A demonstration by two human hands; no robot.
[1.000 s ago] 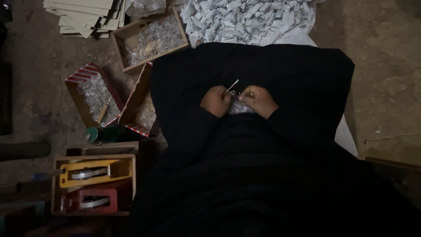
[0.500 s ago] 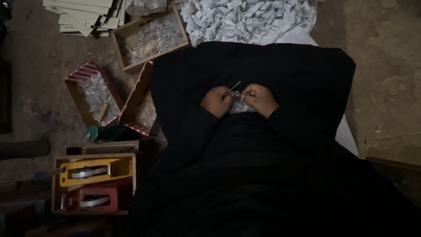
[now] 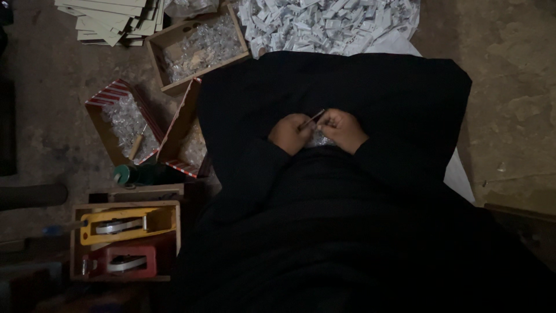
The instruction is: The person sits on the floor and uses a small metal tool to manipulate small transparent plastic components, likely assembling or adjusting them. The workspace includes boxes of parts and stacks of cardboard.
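My left hand (image 3: 291, 133) and my right hand (image 3: 343, 128) meet over my lap, which is draped in black cloth (image 3: 347, 93). Both pinch a thin, short stick-like piece (image 3: 314, 119) that slants up to the right between the fingertips. A small crinkled clear plastic packet (image 3: 318, 139) lies under the hands, mostly hidden by them. Black sleeves cover both wrists.
A heap of small white pieces (image 3: 324, 23) lies on the floor ahead. To the left stand a wooden box (image 3: 197, 46) and two striped boxes (image 3: 124, 124) of clear packets, stacked flat cardboard (image 3: 110, 17), and a wooden tray (image 3: 124, 240) holding yellow and red tape dispensers.
The hands have stayed together over the lap. The thin piece between the fingers shifted slightly; nothing was picked up or let go.
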